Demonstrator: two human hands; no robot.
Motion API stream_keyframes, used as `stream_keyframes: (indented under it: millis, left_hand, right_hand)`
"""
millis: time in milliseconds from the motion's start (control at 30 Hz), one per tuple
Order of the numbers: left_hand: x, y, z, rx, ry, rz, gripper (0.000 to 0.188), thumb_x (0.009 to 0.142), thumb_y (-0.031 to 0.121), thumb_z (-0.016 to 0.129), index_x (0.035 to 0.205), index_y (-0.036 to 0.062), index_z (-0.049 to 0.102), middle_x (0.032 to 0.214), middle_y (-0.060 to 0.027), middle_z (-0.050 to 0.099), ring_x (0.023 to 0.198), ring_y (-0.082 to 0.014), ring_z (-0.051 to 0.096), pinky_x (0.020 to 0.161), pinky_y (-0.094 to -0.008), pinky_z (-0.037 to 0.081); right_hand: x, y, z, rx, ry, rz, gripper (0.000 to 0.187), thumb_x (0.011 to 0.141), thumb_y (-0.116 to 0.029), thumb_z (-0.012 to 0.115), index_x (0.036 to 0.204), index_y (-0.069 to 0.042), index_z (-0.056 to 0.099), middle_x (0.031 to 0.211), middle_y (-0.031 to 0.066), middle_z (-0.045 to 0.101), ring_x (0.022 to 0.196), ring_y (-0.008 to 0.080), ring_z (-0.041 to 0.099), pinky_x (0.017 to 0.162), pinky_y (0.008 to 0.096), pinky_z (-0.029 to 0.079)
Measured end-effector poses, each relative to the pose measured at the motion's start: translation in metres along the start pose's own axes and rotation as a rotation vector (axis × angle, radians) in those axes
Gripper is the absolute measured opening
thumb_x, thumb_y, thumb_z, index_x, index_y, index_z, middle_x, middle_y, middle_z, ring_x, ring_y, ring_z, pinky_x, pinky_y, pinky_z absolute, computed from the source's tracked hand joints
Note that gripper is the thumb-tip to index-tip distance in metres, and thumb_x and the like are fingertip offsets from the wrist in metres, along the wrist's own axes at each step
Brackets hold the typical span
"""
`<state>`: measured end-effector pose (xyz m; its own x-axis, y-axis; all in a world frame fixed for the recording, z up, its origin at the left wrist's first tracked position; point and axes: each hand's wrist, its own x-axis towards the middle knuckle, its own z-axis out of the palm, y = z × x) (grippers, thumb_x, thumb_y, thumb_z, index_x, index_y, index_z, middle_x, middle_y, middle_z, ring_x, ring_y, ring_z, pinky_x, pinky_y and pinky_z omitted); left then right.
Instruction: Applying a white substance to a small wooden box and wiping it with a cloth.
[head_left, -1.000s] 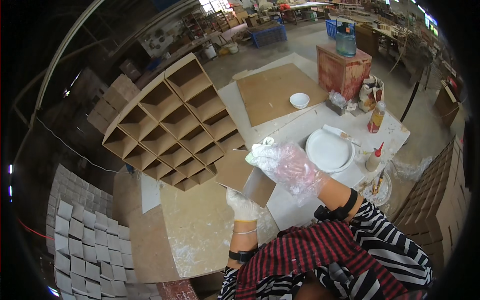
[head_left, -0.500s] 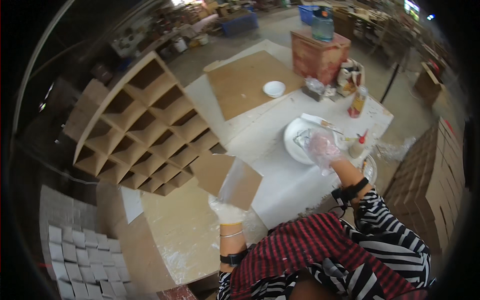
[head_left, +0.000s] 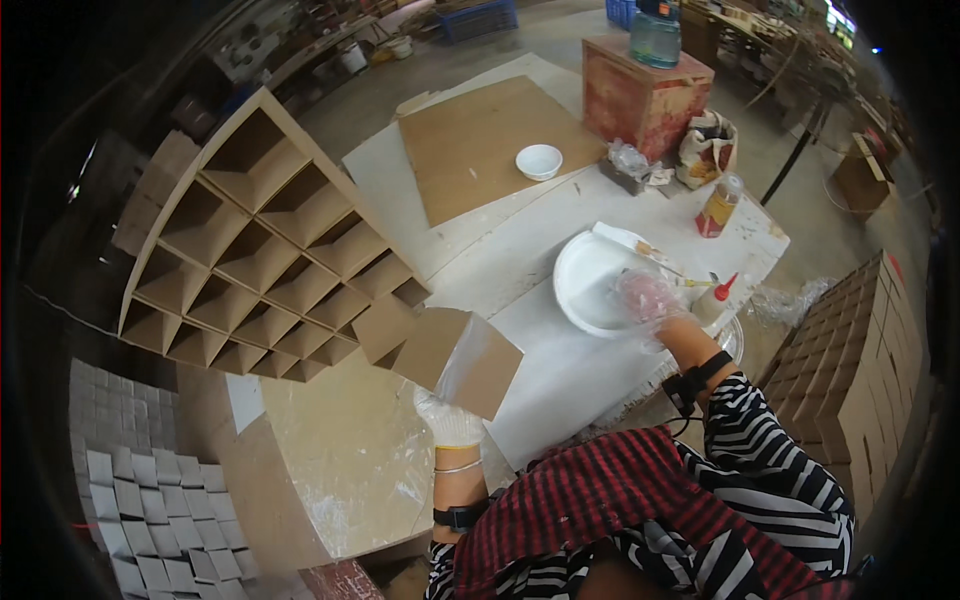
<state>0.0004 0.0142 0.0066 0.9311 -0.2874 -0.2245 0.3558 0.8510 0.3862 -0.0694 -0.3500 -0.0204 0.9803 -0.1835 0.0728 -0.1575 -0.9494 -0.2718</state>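
A square brown fibreboard panel (head_left: 428, 350) is held by my left hand (head_left: 450, 420), which wears a white glove and grips its lower edge. A pale, shiny streak crosses the panel's face. My right hand (head_left: 652, 298), in a loose clear plastic glove, is at the right side of a white bowl (head_left: 568, 290) holding white liquid. The crinkled plastic hides how its fingers are set. A flat brush (head_left: 640, 244) lies across the bowl's far rim. Beside the left-hand panel, another brown board piece (head_left: 383, 328) touches or overlaps the compartment rack's corner.
A large brown compartment rack (head_left: 265, 250) stands at left. Farther back are a small white bowl (head_left: 539, 162), a reddish box (head_left: 640, 100) with a water jug (head_left: 656, 38), and a bottle (head_left: 719, 207). A red-tipped glue bottle (head_left: 714, 300) stands right. Stacked racks (head_left: 835, 370) flank the table.
The view has shifted slightly, so most things sit a little differently. My right hand has drawn back toward the bowl's right rim. My left hand keeps holding the panel.
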Motion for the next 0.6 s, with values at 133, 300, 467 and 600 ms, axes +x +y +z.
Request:
stream_keyframes:
  millis: [133, 300, 467, 600]
  left_hand:
    - [-0.001, -0.003, 0.012, -0.006, 0.028, 0.008, 0.042, 0.095, 0.032, 0.051, 0.125, 0.0025, 0.054, 0.126, -0.0143, 0.057, 0.117, -0.0323, 0.053, 0.099, -0.0451, 0.046]
    - [-0.006, -0.005, 0.037, 0.041, 0.073, 0.015, 0.048, 0.098, 0.037, 0.038, 0.127, 0.0012, 0.051, 0.126, -0.0170, 0.054, 0.116, -0.0336, 0.053, 0.098, -0.0450, 0.046]
    - [-0.002, 0.001, 0.030, -0.046, 0.020, 0.000, 0.048, 0.097, 0.038, 0.039, 0.126, 0.0022, 0.052, 0.125, -0.0164, 0.055, 0.115, -0.0346, 0.053, 0.097, -0.0471, 0.046]
    - [0.005, 0.000, 0.020, 0.000, 0.071, 0.011, 0.049, 0.097, 0.040, 0.039, 0.126, 0.0027, 0.052, 0.125, -0.0160, 0.055, 0.115, -0.0346, 0.053, 0.097, -0.0477, 0.046]
  right_hand:
    - [0.003, -0.003, -0.018, -0.056, -0.034, 0.010, 0.036, 0.095, -0.032, 0.047, 0.108, -0.005, 0.065, 0.108, 0.0175, 0.064, 0.102, 0.0324, 0.062, 0.093, 0.0415, 0.046]
    - [0.000, 0.000, -0.028, -0.097, -0.062, 0.020, 0.035, 0.095, -0.031, 0.046, 0.108, -0.005, 0.065, 0.108, 0.0174, 0.065, 0.102, 0.0322, 0.062, 0.093, 0.0415, 0.046]
    - [0.000, 0.002, -0.020, -0.154, -0.094, 0.011, 0.034, 0.095, -0.030, 0.046, 0.107, -0.005, 0.065, 0.108, 0.0173, 0.065, 0.102, 0.0321, 0.062, 0.093, 0.0415, 0.046]
    - [0.000, 0.008, -0.019, -0.242, -0.143, 0.019, 0.033, 0.095, -0.029, 0.046, 0.107, -0.005, 0.066, 0.108, 0.0173, 0.065, 0.102, 0.0319, 0.062, 0.093, 0.0415, 0.046]
